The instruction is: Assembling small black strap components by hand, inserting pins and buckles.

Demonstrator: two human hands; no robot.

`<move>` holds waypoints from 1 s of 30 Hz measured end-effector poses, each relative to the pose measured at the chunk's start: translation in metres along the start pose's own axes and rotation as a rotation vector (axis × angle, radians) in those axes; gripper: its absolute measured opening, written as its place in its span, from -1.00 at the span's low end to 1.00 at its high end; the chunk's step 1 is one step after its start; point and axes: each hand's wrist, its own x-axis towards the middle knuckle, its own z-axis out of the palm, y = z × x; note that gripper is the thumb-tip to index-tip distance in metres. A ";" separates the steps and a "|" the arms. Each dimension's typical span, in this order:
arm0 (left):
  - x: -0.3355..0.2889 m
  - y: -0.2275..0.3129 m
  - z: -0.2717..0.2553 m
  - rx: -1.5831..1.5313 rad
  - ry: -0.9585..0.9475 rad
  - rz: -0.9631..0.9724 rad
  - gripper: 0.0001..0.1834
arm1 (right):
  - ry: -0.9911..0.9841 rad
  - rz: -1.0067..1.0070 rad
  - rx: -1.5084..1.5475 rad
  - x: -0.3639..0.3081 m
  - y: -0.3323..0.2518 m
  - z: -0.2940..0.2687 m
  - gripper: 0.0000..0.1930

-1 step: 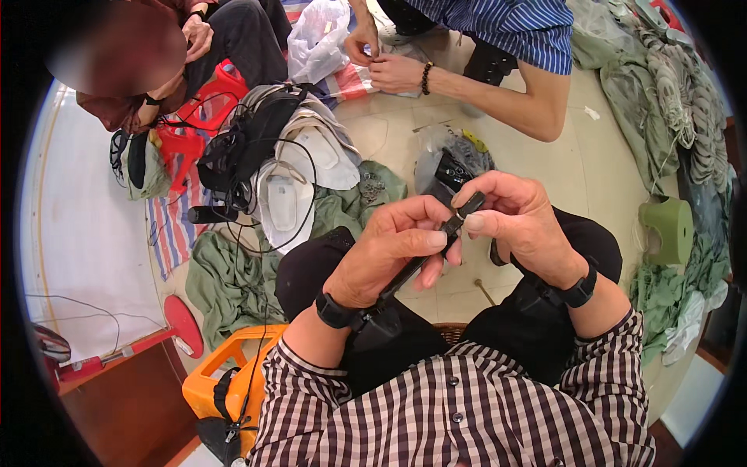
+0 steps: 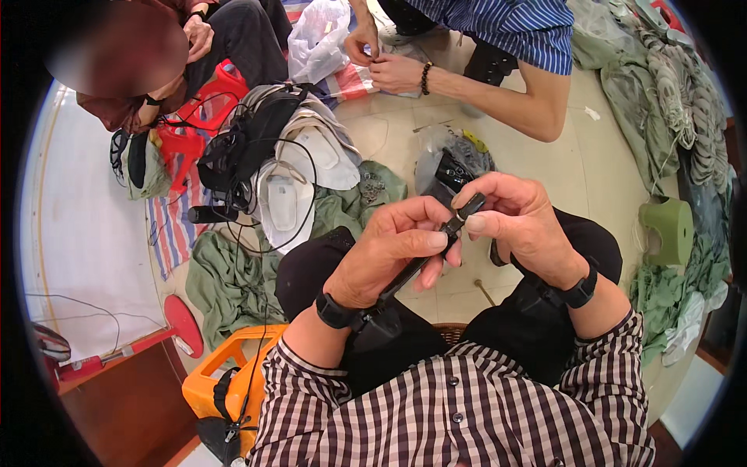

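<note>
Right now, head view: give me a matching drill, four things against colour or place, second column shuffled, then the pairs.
Things:
1. small stool
2. crate
3. strap
4. bead bracelet

Colour or place:
A. orange, lower left, by the person's knee
B. black, pinched between left hand and right hand
C. green, on the floor at right
D. dark, on a co-worker's wrist at the top

Pairs: 1-C, 2-A, 3-B, 4-D

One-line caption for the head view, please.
Seated person's left hand and right hand pinch a black strap with buckle above their lap, fabric pile nearby.
</note>
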 end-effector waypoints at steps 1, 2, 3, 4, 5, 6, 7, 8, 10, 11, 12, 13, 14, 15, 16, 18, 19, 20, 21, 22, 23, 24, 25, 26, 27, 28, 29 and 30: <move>0.000 0.000 0.000 0.013 0.003 -0.001 -0.81 | -0.002 0.001 0.000 0.000 -0.002 0.000 -0.83; -0.001 0.001 0.000 0.026 0.006 -0.002 -0.81 | -0.009 0.005 0.002 0.000 -0.004 0.001 -0.82; -0.001 0.001 0.000 0.025 0.007 0.001 -0.81 | -0.016 0.008 0.004 0.000 -0.005 0.001 -0.82; -0.002 0.003 0.002 0.026 0.013 0.003 -0.81 | -0.019 0.009 0.002 0.001 -0.003 0.000 -0.82; -0.003 0.003 0.002 0.026 0.020 0.005 -0.82 | -0.011 -0.003 -0.005 0.001 0.001 -0.001 -0.82; -0.003 0.003 0.002 0.023 0.020 0.009 -0.82 | -0.001 -0.015 -0.013 0.001 0.003 -0.002 -0.81; -0.003 0.004 0.001 0.028 -0.004 0.015 -0.82 | -0.003 -0.013 -0.018 0.002 0.007 -0.002 -0.81; -0.004 0.004 0.001 0.033 -0.027 0.021 -0.82 | -0.016 -0.050 0.043 0.003 0.010 -0.001 -0.81; -0.004 0.005 0.001 0.036 -0.030 0.024 -0.83 | -0.027 -0.083 0.102 0.005 0.015 -0.001 -0.81; -0.004 0.005 0.001 0.043 -0.032 0.026 -0.83 | -0.038 -0.081 0.119 0.006 0.016 -0.002 -0.81; -0.005 0.006 0.002 0.041 -0.030 0.029 -0.83 | -0.052 -0.080 0.137 0.005 0.017 -0.003 -0.81; -0.005 0.006 0.002 0.035 -0.031 0.031 -0.84 | -0.054 -0.077 0.135 0.005 0.019 -0.003 -0.81; -0.006 0.006 0.003 0.030 -0.033 0.032 -0.84 | -0.077 -0.063 0.154 0.005 0.022 -0.003 -0.81; -0.006 0.007 0.003 0.027 -0.031 0.035 -0.84 | -0.103 -0.049 0.173 0.005 0.024 -0.003 -0.81; -0.007 0.007 0.002 0.033 -0.033 0.034 -0.84 | -0.106 -0.047 0.171 0.005 0.022 -0.002 -0.81; -0.007 0.008 0.001 0.035 -0.035 0.035 -0.84 | -0.092 -0.031 0.128 0.004 0.014 0.002 -0.79; -0.007 0.008 0.001 0.026 -0.037 0.013 -0.84 | -0.094 -0.028 0.126 0.003 0.011 0.002 -0.79; -0.007 0.008 0.001 0.016 -0.038 -0.008 -0.85 | -0.104 -0.004 0.096 0.003 0.008 0.002 -0.78; -0.007 0.008 0.001 0.013 -0.039 -0.007 -0.85 | -0.113 0.019 0.066 0.002 0.007 0.002 -0.77; -0.008 0.008 0.000 0.021 -0.040 -0.010 -0.84 | -0.114 0.021 0.063 0.003 0.007 0.002 -0.77; -0.008 0.008 0.000 0.028 -0.041 -0.014 -0.84 | -0.119 0.027 0.078 0.003 0.007 0.001 -0.77; -0.008 0.008 0.000 0.024 -0.042 -0.011 -0.84 | -0.123 0.034 0.090 0.003 0.008 0.001 -0.76; -0.008 0.009 0.000 0.028 -0.040 -0.022 -0.84 | -0.124 0.036 0.086 0.003 0.009 0.001 -0.76; -0.007 0.009 0.000 0.032 -0.038 -0.034 -0.84 | -0.124 0.041 0.114 0.003 0.010 0.001 -0.76; -0.007 0.009 0.000 0.030 -0.038 -0.029 -0.84 | -0.124 0.045 0.142 0.003 0.011 0.001 -0.76; -0.008 0.009 0.000 0.037 -0.037 -0.023 -0.83 | -0.126 0.045 0.138 0.003 0.013 0.001 -0.76; -0.007 0.009 0.001 0.045 -0.037 -0.017 -0.83 | -0.124 0.031 0.129 0.003 0.014 0.000 -0.76; -0.008 0.009 0.001 0.043 -0.037 -0.015 -0.83 | -0.121 0.017 0.123 0.004 0.015 0.000 -0.76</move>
